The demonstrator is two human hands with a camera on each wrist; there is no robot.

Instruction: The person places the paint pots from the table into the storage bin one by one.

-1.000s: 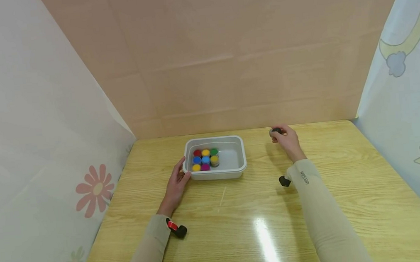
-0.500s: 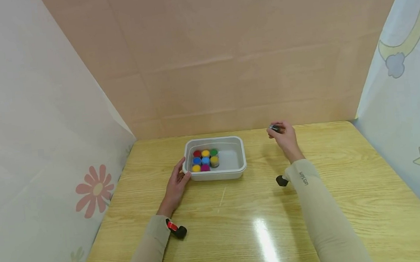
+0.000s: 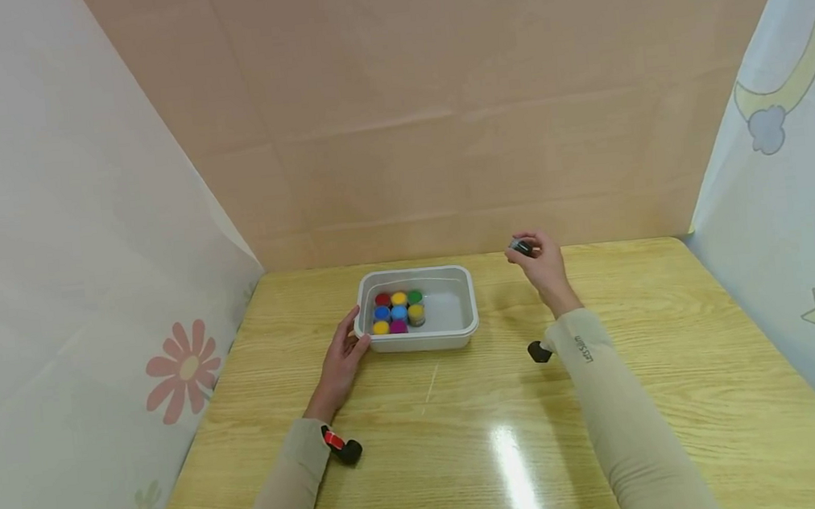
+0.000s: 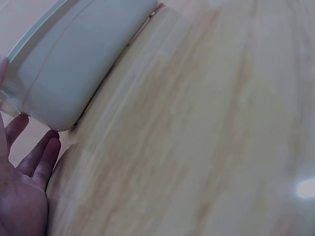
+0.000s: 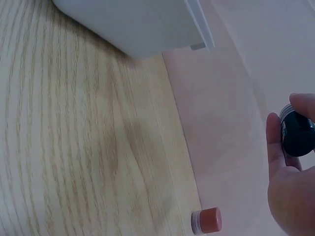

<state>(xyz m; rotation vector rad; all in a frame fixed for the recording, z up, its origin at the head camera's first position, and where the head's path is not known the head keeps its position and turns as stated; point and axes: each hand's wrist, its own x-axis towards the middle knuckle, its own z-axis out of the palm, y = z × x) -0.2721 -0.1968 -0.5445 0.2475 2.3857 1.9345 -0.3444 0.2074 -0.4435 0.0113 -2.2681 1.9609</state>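
A pale grey-white plastic tub [image 3: 469,326] stands on the table, with several small paint pots [image 3: 399,313] grouped in its left half. My left hand [image 3: 339,367] rests at the tub's near left corner, thumb at the front rim and fingers along the left side. In the left wrist view, those fingers [image 4: 47,157] are fairly straight, their tips against the tub's lower corner. To the right of the tub, my right hand [image 3: 546,269] holds a dark paint pot [image 5: 298,132] above the table, pinched between thumb and fingers.
An orange-red paint pot [image 5: 210,220] shows near the table's far edge in the right wrist view. A brown paper backdrop [image 3: 454,121] rises behind the wooden table [image 3: 458,412]. Patterned sheets [image 3: 88,258] hang on both sides.
My right hand has moved left and slightly up with the dark paint pot, tilting it. The left hand and the tub have stayed in place.
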